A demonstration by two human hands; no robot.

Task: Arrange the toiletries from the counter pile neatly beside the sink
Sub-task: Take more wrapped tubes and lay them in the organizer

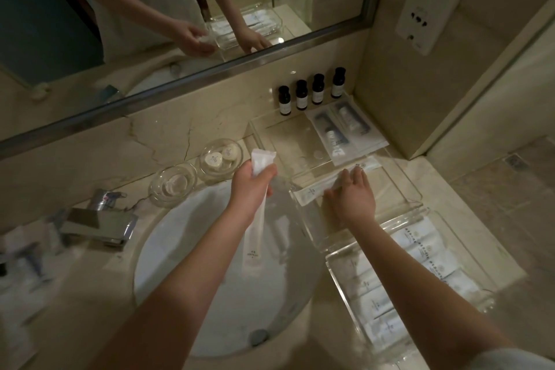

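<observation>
Head view looks down at a round white sink point(216, 264) set in a marble bench point(168, 141). The left hand point(252, 186) is above the back edge of the sink, and its fingers point(265, 173) are closed around a long white packet point(257, 207). The packet hangs down over the sink bowl. It looks thin, soft and very light, so it bends where it is not held. Its wrapper looks smooth and could slip, so a hold near the middle would keep it straighter.

The right hand point(353, 198) is just right of the sink, over a clear tray point(399, 189). Its fingers rest flat and spread on a second long packet point(333, 182) lying in the tray, pressing it down and not pinching it. This packet is best picked up by its long edges.

More white packets point(420, 264) lie in rows right of the sink, nearer the person. Four small dark bottles point(310, 91) stand in a line behind the sink, against the wall. They are probably hard and easy to tip. Two glass dishes point(198, 171) sit just behind the sink; what is inside them is hard to tell.
</observation>
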